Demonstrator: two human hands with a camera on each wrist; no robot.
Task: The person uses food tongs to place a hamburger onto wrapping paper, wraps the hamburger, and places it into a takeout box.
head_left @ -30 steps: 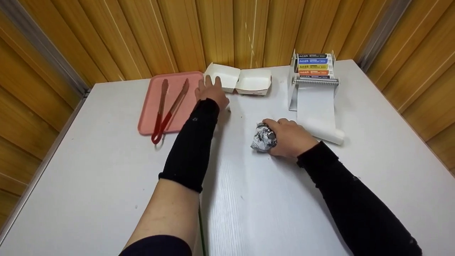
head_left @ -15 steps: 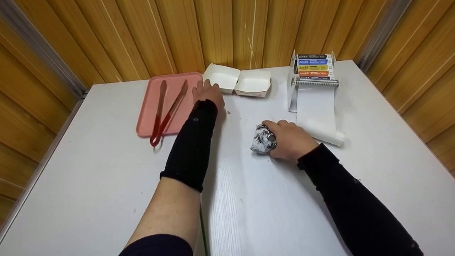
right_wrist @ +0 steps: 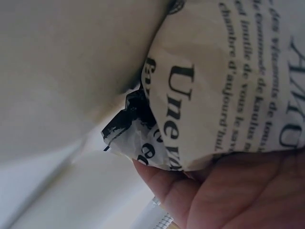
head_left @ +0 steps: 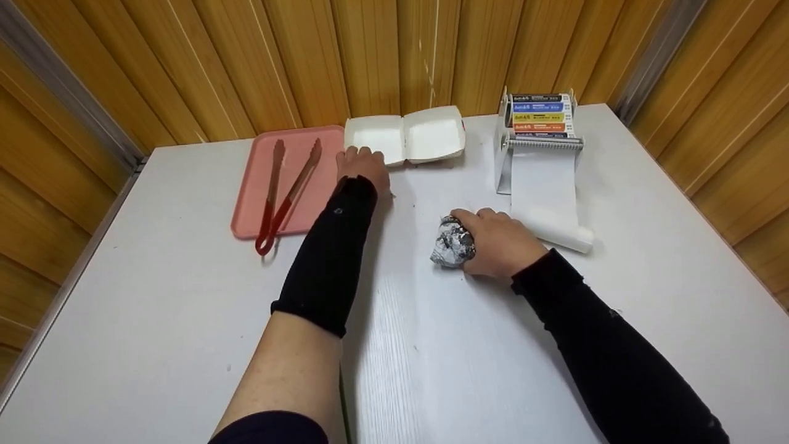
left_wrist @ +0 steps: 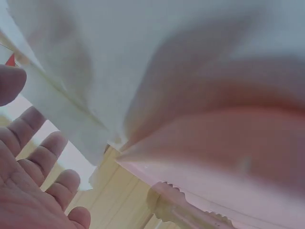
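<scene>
An opened white paper food box [head_left: 434, 137], with lid and base spread side by side, lies at the back of the table. My left hand [head_left: 365, 169] grips its near left edge, fingertips over the rim; the thumb is hidden in the head view. In the left wrist view the box wall [left_wrist: 66, 114] lies close to the fingers [left_wrist: 52, 148]. My right hand [head_left: 502, 243] holds a round bundle wrapped in printed paper [head_left: 453, 243] on the table. Black lettering covers the wrapper [right_wrist: 190, 95] in the right wrist view; its contents are hidden.
Left of the box lies a pink tray [head_left: 246, 213] bearing red-handled metal tongs [head_left: 280, 203]. At the back right stands a rack of coloured cartons [head_left: 540, 117]. White paper from it [head_left: 545, 185] runs down to a roll near my right hand. A wood-panelled wall [head_left: 394, 55] closes the back.
My left hand has come down and back onto the near edge of the box. The box has turned, its right half swinging toward the wall. My right hand stays on the bundle.
</scene>
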